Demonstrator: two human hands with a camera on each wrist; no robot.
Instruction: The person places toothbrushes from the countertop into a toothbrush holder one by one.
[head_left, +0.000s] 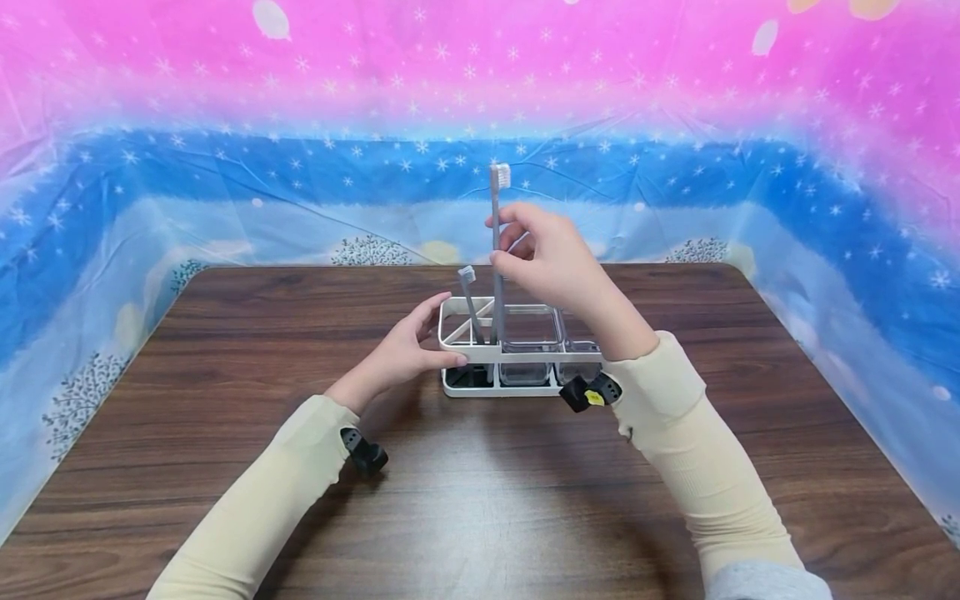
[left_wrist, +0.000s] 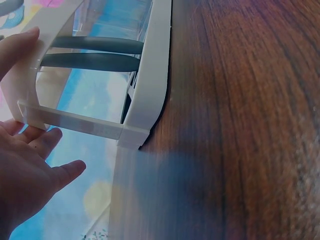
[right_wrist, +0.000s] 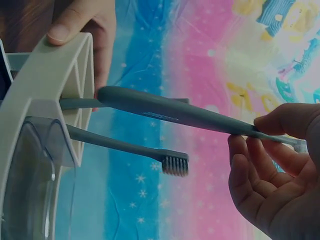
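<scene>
My right hand [head_left: 555, 258] pinches a grey toothbrush [head_left: 495, 200] near its bristle end, bristles up. Its handle end points down at the white toothbrush holder [head_left: 525, 357], overlapping its left section in the head view. With the thumb on the front rail and fingers at the end, my left hand [head_left: 390, 354] grips the holder's left side. Another grey toothbrush [right_wrist: 125, 145] leans in that section with its bristles showing. Beside it in the right wrist view is a further grey handle [right_wrist: 80, 103], partly hidden behind the held brush. Two handles [left_wrist: 90, 62] stand inside in the left wrist view.
Clear cups [head_left: 525, 375] sit in the holder's middle and right sections, the right one partly hidden by my right wrist. The holder stands on a dark wooden table [head_left: 450, 500]. A pink and blue snowflake cloth [head_left: 637, 108] hangs around the table's back and sides.
</scene>
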